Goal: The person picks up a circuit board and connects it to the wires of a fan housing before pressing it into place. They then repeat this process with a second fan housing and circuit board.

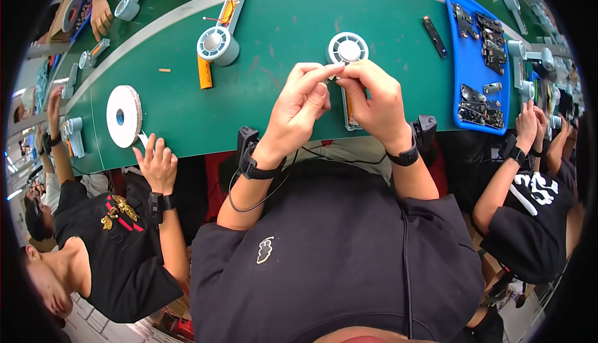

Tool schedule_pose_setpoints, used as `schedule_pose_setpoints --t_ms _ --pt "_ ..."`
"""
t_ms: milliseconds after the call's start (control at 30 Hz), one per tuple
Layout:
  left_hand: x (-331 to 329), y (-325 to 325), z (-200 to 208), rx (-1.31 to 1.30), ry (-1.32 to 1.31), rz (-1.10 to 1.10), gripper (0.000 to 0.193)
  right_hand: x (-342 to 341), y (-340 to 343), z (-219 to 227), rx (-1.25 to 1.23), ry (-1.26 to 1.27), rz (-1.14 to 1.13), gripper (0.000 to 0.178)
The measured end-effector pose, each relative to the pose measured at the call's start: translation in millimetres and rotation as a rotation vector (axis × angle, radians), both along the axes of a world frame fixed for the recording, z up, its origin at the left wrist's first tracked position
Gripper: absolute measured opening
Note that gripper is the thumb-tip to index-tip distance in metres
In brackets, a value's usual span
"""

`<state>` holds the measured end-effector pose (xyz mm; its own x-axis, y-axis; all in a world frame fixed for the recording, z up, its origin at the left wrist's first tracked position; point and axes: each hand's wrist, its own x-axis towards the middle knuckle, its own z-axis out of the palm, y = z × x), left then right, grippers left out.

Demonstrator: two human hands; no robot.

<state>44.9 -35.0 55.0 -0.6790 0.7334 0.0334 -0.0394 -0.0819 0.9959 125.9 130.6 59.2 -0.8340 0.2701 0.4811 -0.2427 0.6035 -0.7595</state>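
The person's black shirt [336, 249] fills the lower view; above it both forearms rise to the green table [274, 38]. The left hand [299, 109] and right hand [374, 100] pinch together one small dark part [331, 79] just over the white handheld fan [347, 50]. I judge a fitting step is in hand, and it calls for a fine, steady fingertip grip.

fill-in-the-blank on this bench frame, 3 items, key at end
1. The left hand and right hand pinch a small part above a round white ____-shaped fan unit.
2. The blue plastic tray of dark parts lies to the person's ____.
3. The white tape roll rests on the ____ table mat.

Missing: disc; right; green
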Motion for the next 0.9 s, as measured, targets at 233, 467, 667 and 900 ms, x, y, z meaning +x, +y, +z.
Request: schedule_pose_setpoints --t_ms 233,467,667,900 --pt "7 12 -5 0.17 -0.167 0.06 0.037 -5 -2 1 0.088 -0.002 -0.023 0.009" --pt "7 5 6 0.21 -0.281 0.124 0.029 -1 5 14 -0.154 -0.056 0.068 0.008" --pt "-7 -3 -22 0.244 0.302 0.156 0.035 2 -2 26 -0.16 -0.296 0.085 0.009" --pt "-2 7 -6 0.012 0.46 0.206 0.04 1 2 12 -0.097 -0.116 0.067 0.01"
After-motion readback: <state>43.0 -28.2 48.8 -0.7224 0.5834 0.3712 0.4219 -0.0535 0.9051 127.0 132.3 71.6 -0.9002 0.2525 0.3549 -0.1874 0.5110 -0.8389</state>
